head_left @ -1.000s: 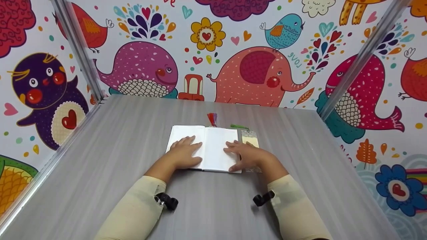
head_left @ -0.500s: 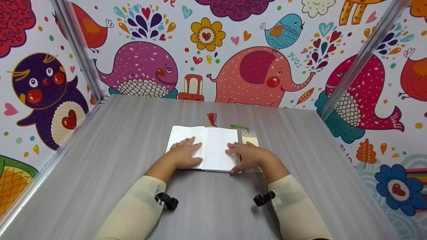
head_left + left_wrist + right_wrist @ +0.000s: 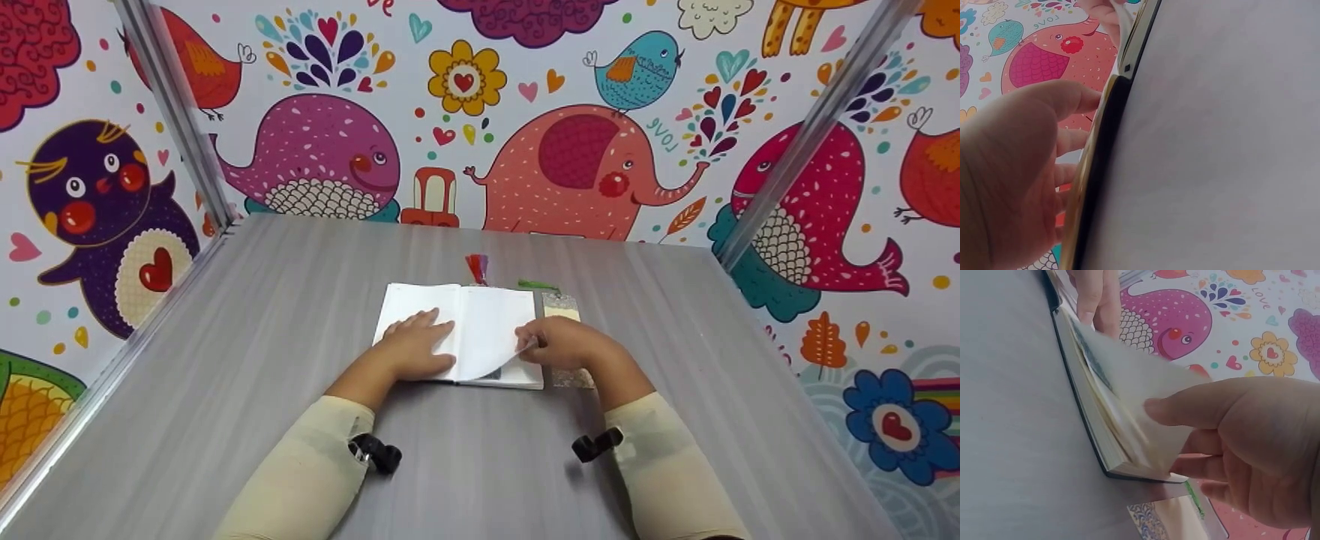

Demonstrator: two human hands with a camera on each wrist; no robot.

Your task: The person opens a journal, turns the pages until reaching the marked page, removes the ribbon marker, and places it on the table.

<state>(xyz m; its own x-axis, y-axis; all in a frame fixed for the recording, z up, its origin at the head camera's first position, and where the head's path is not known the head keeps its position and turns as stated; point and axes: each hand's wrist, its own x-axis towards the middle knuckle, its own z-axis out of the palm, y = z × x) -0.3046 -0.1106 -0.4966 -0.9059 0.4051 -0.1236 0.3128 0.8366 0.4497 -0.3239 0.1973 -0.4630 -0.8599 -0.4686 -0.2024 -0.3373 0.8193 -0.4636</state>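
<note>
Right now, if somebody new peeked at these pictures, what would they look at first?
Probably the big coral elephant, printed on the wall behind the table. Next might be the open book on the table: the left hand lies spread on its left side, while the right hand pinches a lifted page on its right. A bookmark with a green tassel lies right of the book, partly hidden by that hand.
</note>
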